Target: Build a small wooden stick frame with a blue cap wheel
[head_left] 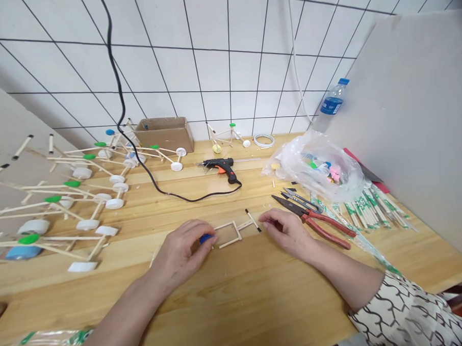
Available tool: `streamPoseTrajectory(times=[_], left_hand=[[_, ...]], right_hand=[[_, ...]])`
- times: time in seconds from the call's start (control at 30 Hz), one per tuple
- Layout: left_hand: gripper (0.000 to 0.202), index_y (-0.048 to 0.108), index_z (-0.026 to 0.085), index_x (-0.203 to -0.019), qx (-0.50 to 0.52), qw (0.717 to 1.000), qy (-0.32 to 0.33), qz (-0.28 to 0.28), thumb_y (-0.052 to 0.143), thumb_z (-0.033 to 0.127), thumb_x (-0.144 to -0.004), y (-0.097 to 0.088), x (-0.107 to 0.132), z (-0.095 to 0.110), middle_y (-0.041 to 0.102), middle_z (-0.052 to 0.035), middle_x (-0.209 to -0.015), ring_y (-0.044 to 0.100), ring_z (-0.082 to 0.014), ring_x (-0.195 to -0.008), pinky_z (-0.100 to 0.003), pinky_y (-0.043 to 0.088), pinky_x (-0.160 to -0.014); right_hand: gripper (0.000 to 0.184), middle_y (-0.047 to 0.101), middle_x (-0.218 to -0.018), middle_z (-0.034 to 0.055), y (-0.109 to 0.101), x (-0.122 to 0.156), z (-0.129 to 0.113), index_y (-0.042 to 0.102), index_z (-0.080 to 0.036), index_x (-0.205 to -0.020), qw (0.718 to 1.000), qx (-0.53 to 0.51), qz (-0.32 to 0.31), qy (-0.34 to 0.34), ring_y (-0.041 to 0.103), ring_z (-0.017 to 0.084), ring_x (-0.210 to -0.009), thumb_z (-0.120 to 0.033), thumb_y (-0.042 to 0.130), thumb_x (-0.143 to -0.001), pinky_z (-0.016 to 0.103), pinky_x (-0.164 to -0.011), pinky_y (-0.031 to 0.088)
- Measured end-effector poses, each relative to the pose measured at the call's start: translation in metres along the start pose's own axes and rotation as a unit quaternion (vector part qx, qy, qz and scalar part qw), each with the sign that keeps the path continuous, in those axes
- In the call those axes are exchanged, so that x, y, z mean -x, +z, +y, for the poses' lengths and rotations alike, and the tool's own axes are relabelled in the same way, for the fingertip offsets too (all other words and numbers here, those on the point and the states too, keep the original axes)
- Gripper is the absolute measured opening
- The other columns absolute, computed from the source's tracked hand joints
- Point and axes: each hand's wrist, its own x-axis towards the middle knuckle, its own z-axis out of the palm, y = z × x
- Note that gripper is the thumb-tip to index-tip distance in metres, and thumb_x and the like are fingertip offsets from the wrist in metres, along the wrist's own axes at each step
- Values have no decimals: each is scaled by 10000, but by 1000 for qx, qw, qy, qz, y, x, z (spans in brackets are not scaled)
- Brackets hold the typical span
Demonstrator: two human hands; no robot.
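Note:
My left hand (189, 246) is closed in a pinch on a blue bottle cap (206, 238), which is partly covered by the fingers. Beside it, a small frame of thin wooden sticks (237, 231) lies on the table, with a black-tipped crossbar at its right end. My right hand (285, 232) rests just right of that crossbar, fingers loosely curled and thumb slightly apart, with nothing visible in it. Right of this hand lie red-handled pliers (321, 224) and small thread snips (303, 200).
Several stick models (73, 200) with white cap wheels crowd the left side. A black glue gun (225, 167) lies behind my hands, its cord looping left. Behind are a cardboard box (166, 135) and a tape roll (264, 140); a bag of caps (318, 169) and wrapped sticks (374, 207) lie right.

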Motion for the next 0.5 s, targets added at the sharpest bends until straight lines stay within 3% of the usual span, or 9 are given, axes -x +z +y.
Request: streamPoseTrajectory(times=[0.5], left_hand=[[118, 596, 174, -844, -27, 999, 35, 30, 484, 209, -837, 5, -1, -2, 644, -34, -816, 586, -139, -781, -251, 472, -708]], right_hand=[[144, 611, -682, 16, 0, -2, 3, 614, -164, -816, 1000, 3, -10, -7, 519, 116, -596, -131, 478, -783, 222, -547, 380]])
